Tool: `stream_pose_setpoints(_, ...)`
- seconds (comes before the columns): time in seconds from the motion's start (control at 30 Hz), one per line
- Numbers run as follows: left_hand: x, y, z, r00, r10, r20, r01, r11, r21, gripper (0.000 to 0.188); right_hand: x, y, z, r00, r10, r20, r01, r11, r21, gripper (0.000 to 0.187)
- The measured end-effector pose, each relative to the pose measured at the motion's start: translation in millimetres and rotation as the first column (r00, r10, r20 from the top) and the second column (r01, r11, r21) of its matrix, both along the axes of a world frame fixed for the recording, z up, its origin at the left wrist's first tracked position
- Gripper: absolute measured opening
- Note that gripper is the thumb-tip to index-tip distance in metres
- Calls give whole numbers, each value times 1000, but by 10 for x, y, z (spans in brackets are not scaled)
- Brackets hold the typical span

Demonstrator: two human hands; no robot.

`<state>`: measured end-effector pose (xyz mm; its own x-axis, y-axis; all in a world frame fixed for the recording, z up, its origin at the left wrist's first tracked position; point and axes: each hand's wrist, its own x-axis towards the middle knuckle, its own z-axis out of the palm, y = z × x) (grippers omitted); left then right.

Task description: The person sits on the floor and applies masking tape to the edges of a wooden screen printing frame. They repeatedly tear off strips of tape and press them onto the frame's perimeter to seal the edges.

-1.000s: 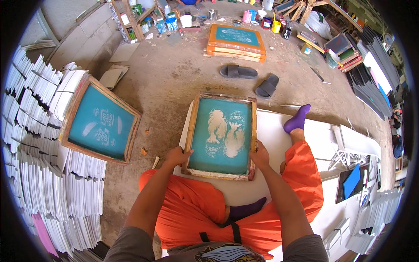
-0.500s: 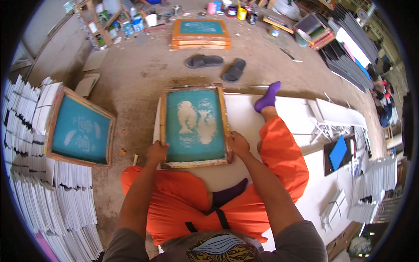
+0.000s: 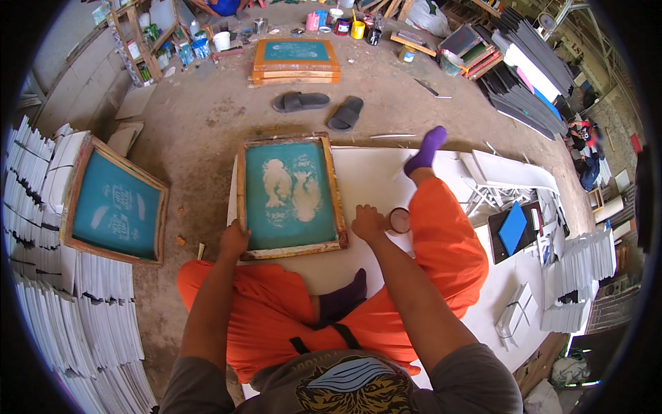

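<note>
Floor (image 3: 196, 114) bears sandals (image 3: 301, 102); left hand (image 3: 234, 240) grips screen (image 3: 293, 190); half-curled right hand (image 3: 368, 222), empty, beside container (image 3: 398, 221).

Past the middle of my view, a pair of dark slippers (image 3: 301, 102) lies on the bare floor (image 3: 200, 103), and beyond them I see a stack of orange-brown wooden frames (image 3: 296, 74). Farther off stand a white bucket (image 3: 221, 41), a yellow tub (image 3: 357, 30) and a wooden rack (image 3: 131, 43). On my left, tied stacks of white sheets (image 3: 103, 338) pile up; on my right, a blue panel (image 3: 511, 229) lies on a black one, near a strapped white bundle (image 3: 517, 314). Toward the right rim, I make out another person (image 3: 586, 155).
</note>
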<state>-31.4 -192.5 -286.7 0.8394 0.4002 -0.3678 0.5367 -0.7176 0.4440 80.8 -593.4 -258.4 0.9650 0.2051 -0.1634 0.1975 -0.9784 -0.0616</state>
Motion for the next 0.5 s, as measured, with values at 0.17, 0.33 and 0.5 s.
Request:
stream_pose_setpoints(0.17, -11, 55, -69, 998, -52, 36, 50, 997, 52, 45, 119, -462, 222, 993, -122, -1, 122, 990, -73, 29)
stream_pose_setpoints(0.33, -42, 17, -32, 995, -94, -13, 95, 985, 142, 44, 159, -825, 240, 986, -146, 83, 140, 987, 81, 25)
stream_pose_setpoints(0.5, 86, -100, -15, 989, -128, -80, 137, 982, 131, 56, 285, -272, -186, 983, -79, -167, 152, 859, 488, 48)
